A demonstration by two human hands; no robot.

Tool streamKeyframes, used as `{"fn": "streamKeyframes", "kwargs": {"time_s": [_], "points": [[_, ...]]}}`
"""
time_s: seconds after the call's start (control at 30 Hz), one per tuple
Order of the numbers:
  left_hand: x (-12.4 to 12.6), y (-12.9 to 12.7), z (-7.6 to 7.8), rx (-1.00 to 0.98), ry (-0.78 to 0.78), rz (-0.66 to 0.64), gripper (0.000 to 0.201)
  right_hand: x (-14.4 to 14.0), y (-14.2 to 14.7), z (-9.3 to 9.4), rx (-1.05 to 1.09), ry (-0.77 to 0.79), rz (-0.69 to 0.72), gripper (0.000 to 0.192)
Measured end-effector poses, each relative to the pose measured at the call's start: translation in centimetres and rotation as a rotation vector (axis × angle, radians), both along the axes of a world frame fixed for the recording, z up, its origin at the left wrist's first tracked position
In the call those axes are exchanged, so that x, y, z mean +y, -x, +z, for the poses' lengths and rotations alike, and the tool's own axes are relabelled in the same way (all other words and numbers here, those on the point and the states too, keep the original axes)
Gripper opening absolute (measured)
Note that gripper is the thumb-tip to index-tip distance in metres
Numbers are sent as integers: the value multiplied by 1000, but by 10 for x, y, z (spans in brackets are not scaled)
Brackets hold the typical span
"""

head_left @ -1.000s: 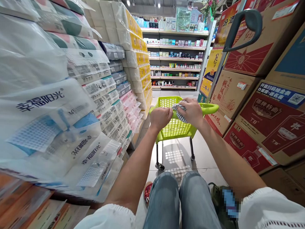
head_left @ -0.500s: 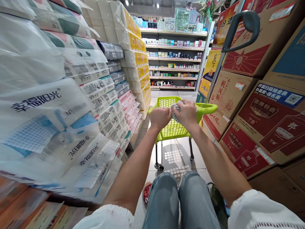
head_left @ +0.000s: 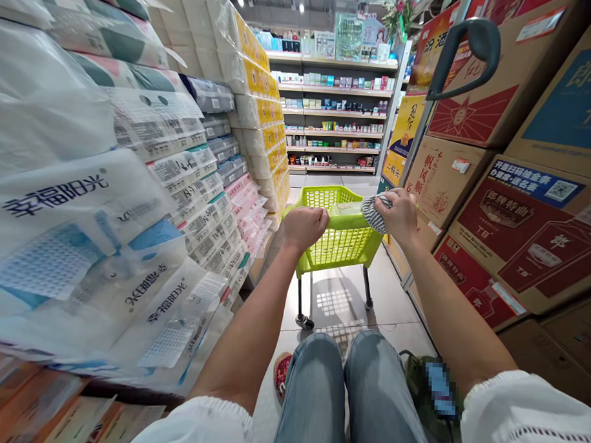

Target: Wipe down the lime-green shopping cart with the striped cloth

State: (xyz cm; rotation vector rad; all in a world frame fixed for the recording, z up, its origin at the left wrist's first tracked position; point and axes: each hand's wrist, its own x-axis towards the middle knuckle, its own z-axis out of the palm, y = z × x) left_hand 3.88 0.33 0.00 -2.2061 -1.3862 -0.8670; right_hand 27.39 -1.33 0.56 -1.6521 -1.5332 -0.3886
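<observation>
- Head view: the left hand is closed in a fist on the near left rim of the green basket cart, knuckles up.
- Head view: the right hand is clamped on a striped cloth, pressed against the cart's near right corner; the cloth sticks out to the left of the fist, touching the rim.
- Head view: the cart stands on the floor straight ahead of the knees, its long axis running away down the aisle; both hands sit at its near end, the right one slightly farther out.
- Head view: stacked tissue packs line the left side, cardboard boxes the right, with stocked shelves at the far end.
- Head view: a grey handle juts in at upper right; what it belongs to is cut off.
- Head view: the fingers under both fists are hidden, the cart's inside cannot be made out clearly, and a blurred patch by the right thigh is unreadable.
</observation>
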Motion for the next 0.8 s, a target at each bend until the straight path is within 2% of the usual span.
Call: {"fn": "streamKeyframes", "kwargs": {"time_s": [0.07, 0.13, 0.3, 0.4, 0.53, 0.7, 0.8], "points": [[0, -1, 0, -9, 1, 8, 50, -3, 6, -1, 17, -11, -34, 42], [0, -2, 0, -19, 12, 19, 50, -7, 26, -2, 8, -11, -34, 43], [0, -2, 0, -25, 28, 20, 47, -18, 92, 2, -91, 33, 96, 40], [2, 1, -1, -15, 9, 8, 47, -19, 104, 5, -122, 42, 127, 38], [4, 6, -2, 7, -20, -6, 50, -14, 77, 6, -115, 35, 137, 39], [2, 3, -1, 1, -6, 15, 50, -7, 19, -1, 3, -3, 5, 40], [1, -1, -1, -12, 1, 25, 51, -8, 11, -4, 20, -36, -48, 40]]}}
